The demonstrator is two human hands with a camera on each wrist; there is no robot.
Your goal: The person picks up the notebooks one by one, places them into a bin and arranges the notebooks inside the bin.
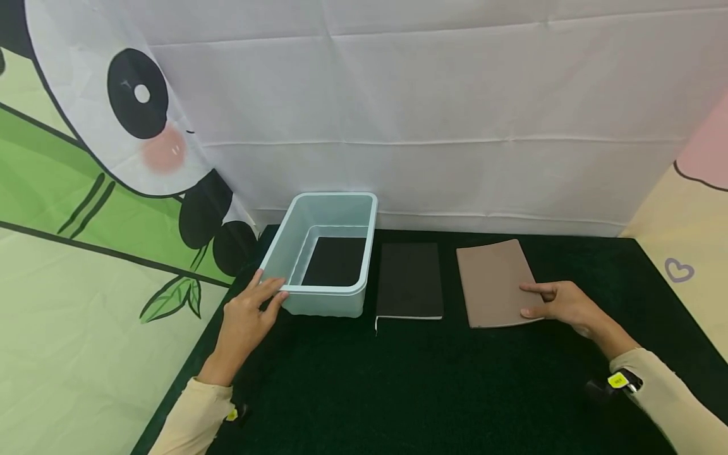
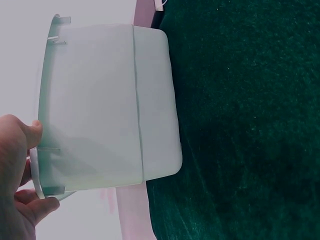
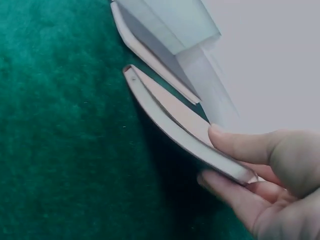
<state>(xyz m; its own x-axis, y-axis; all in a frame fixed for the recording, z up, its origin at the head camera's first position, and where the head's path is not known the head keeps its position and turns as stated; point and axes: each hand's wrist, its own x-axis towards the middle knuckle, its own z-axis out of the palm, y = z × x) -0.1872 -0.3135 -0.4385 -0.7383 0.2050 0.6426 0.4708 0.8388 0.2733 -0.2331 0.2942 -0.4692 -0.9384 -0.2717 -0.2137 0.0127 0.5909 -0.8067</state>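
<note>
- The left hand (image 1: 250, 319) is gripping the pale blue-green bin (image 1: 324, 303) at its near left corner, with fingers lying over the rim and the thumb pressing the outside.
- The bin is standing upright on the bench (image 1: 426, 392), at the left of the row, with its open top facing up.
- A dark flat rectangle (image 1: 335, 262) is lying inside the bin, on its floor.
- The right hand (image 1: 565, 308) is pinching the beige-pink notebook (image 1: 491, 284) along its right edge, near the lower corner; in the right wrist view the thumb is resting on the cover and a finger is supporting the underside.
- The beige-pink notebook is sitting at the right end of the row, well apart from the bin, and is bending slightly, with its page edges showing in the right wrist view.
- The black notebook (image 1: 409, 281) is lying flat between the bin and the beige-pink notebook, with a thin white ribbon (image 1: 376, 325) sticking out at its near left corner.
- Dark green cloth is covering the bench.
- Behind it a white backdrop (image 1: 426, 95) is hanging, with a cartoon face (image 1: 138, 93) showing at the left.
- Cream sleeves (image 1: 662, 385) are covering both forearms.
</note>
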